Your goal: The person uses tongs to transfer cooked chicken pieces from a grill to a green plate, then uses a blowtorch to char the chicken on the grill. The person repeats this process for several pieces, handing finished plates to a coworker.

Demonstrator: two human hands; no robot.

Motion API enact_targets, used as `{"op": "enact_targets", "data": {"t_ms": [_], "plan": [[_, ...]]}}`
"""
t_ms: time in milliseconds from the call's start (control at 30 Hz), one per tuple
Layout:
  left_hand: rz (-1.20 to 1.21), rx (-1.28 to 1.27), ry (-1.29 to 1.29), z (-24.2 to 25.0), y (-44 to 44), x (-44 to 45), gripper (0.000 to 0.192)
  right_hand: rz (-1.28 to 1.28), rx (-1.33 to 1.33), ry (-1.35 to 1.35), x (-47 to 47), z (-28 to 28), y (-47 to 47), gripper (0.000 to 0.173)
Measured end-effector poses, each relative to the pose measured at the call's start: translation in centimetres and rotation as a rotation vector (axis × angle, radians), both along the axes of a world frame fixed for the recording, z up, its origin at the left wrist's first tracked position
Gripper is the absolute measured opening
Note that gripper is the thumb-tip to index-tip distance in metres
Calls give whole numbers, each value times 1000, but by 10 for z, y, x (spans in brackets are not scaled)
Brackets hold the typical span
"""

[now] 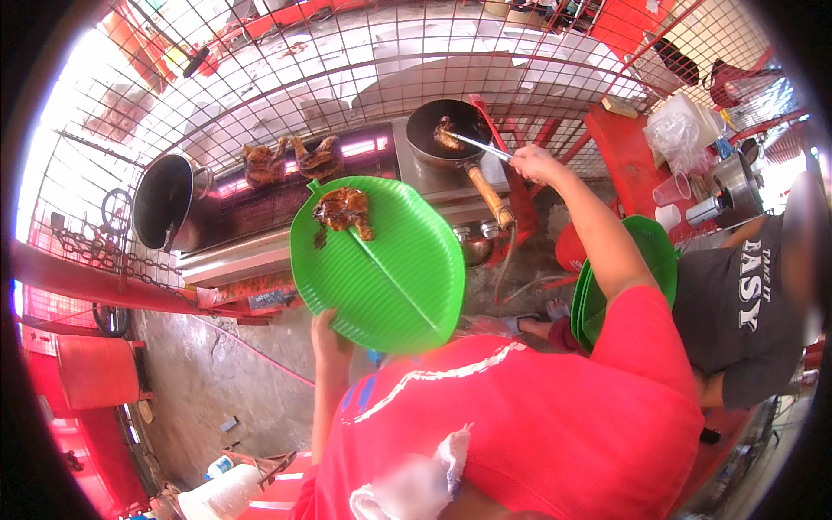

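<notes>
My left hand (328,337) grips the near left edge of a green leaf-shaped plate (403,276). A browned, glazed piece of grilled chicken (344,211) lies near the plate's far left edge. My right hand (537,164) holds metal tongs (482,145) stretched over a dark frying pan (424,127). Their tips touch a browned piece of meat (446,135) inside it; whether they are closed on it is unclear. The pan's bamboo-like handle (487,195) points toward me. Beyond the plate, two pieces of browned chicken (263,164) (316,157) rest on a grill (257,218) with glowing strips.
A dark pot (161,201) stands tilted-looking at the grill's left end. Red wire mesh (305,62) rises behind the cooking area. At right, a person in a dark shirt (721,312) is close by, beside stacked green plates (660,253). A red table (621,166) bears a plastic cup (673,190).
</notes>
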State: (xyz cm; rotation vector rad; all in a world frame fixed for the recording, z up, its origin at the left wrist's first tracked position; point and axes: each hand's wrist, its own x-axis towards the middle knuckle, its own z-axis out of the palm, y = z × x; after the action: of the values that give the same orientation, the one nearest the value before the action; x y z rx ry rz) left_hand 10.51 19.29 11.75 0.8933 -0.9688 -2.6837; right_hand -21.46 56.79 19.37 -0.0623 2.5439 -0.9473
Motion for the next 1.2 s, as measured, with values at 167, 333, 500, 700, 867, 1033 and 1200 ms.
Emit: {"op": "enact_targets", "data": {"t_ms": [167,333,500,700,867,1033,1200], "plan": [[-10,-38,-9,0,9,-8,34,-58,-81,-25,8,-12,-2,28],[-47,-56,51,-3,13,-18,34,-110,-145,-39,16,-22,11,28],[-130,-28,-21,-4,16,-30,32,-77,-267,0,16,-21,17,30],[-128,-17,96,2,36,-44,32,-183,-289,14,26,7,19,28],[-153,-44,82,4,48,-58,35,-128,-457,-58,59,51,6,23],[-200,-20,160,11,52,-69,38,-14,-487,-145,110,65,-46,23],[-158,69,137,20,55,-74,39,-42,-417,-191,160,44,-101,28]]}}
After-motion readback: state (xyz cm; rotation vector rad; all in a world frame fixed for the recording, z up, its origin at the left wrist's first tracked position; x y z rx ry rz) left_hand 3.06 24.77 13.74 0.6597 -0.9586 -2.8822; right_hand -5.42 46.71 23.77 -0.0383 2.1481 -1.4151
